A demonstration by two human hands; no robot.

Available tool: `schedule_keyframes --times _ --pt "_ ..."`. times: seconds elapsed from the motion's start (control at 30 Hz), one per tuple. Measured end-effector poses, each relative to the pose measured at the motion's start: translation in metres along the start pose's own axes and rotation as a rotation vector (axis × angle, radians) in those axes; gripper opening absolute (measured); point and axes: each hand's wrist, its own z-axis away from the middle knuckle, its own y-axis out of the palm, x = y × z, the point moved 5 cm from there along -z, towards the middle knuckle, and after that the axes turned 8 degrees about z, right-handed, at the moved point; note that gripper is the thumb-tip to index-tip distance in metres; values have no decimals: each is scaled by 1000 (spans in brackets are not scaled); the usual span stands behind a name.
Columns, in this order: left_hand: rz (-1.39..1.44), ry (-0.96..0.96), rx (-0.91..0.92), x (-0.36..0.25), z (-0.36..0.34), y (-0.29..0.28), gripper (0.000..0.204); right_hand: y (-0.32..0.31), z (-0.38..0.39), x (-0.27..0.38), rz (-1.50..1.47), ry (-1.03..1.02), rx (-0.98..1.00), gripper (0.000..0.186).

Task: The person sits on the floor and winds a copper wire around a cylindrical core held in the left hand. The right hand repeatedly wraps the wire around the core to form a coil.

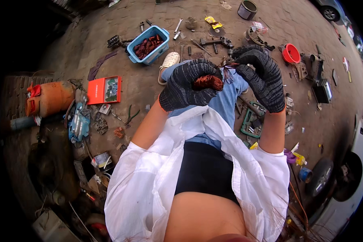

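Both of my hands wear dark grey knitted work gloves with orange cuffs and are raised in front of my knees. My left hand [185, 86] is closed around a thick bundle of copper wire [208, 83], its rounded end showing beside the thumb. To the right, my right hand [264, 78] has its fingers curled and pinched together by some thin dark strands [228, 74]. These strands hang between the two hands; whether they join the copper bundle I cannot tell. A light blue plastic tub [150, 59] holding dark reddish copper wire stands on the ground beyond my left hand.
An open red-orange box [97, 90] with a circuit board and an orange gas cylinder [54, 98] lie to the left. A green tool case [246, 121] sits beneath my right forearm. Tools and metal parts lie ahead, with a red bowl [291, 53] on the right.
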Motion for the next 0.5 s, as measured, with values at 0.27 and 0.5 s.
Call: schedule_keyframes --times 0.27,0.5 --pt "-38 -174 56 7 4 2 27 -31 28 -33 695 -181 -284 46" --pt "16 -315 139 8 16 -8 31 -46 39 -49 576 -83 -335 51"
